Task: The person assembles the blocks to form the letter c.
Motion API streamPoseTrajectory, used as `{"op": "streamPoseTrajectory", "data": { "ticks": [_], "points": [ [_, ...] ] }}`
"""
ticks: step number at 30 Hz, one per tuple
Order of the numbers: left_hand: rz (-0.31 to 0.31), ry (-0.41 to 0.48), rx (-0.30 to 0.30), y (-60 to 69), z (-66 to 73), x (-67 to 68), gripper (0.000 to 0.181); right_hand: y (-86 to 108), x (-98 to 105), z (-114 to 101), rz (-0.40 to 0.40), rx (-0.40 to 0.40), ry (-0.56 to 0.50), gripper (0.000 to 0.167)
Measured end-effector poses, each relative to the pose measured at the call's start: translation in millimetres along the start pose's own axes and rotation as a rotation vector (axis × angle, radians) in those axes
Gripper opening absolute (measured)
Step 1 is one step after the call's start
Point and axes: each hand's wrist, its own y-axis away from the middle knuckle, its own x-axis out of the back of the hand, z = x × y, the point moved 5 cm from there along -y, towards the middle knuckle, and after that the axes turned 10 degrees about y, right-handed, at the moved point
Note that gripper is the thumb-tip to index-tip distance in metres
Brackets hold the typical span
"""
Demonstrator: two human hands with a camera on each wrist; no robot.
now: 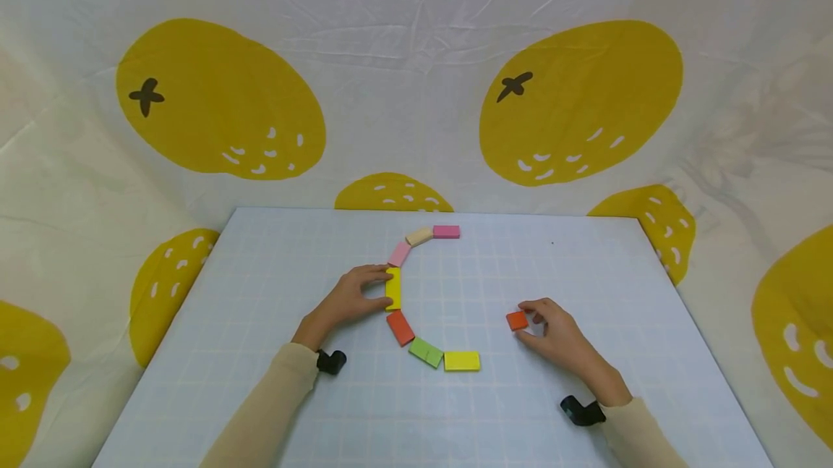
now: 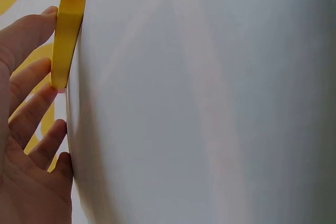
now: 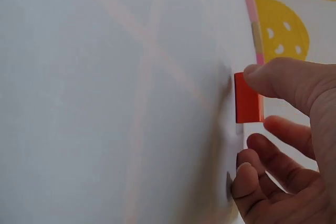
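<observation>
Several small coloured blocks lie end to end in a C-shaped curve on the table. My left hand (image 1: pixel 351 296) is at the left side of the curve, thumb and fingers gripping a yellow block (image 1: pixel 393 288) near its two ends. A pink block (image 1: pixel 400 254) adjoins its far end and a red block (image 1: pixel 400 328) its near end. Farther right, my right hand (image 1: pixel 553 330) holds an orange-red block (image 1: pixel 517 320) between thumb and forefinger, apart from the curve. In the right wrist view the thumb presses one edge of this orange-red block (image 3: pixel 248 98).
A cream block (image 1: pixel 419 236) and a darker pink block (image 1: pixel 446 232) form the curve's far end. Green pieces (image 1: pixel 426 352) and another yellow block (image 1: pixel 461 362) form its near end. The white gridded table (image 1: pixel 260 251) meets a fruit-patterned cloth (image 1: pixel 403 106) behind.
</observation>
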Motion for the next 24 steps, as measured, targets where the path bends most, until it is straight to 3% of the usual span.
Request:
{"op": "streamPoseTrajectory", "data": {
  "ticks": [4, 12, 24],
  "points": [
    [0.004, 0.006, -0.003, 0.3, 0.7, 0.8, 0.055, 0.7, -2, -1, 0.034, 0.007, 0.009, 0.044],
    [-0.002, 0.014, 0.001, -1.0, -2.3, -0.7, 0.055, -4.3, -8, -7, -0.03, -0.033, 0.026, 0.039],
    [0.003, -0.003, 0.007, 0.9, 0.2, 0.1, 0.055, 2.4, -12, -32, -0.13, 0.069, -0.054, 0.034]
  ]
}}
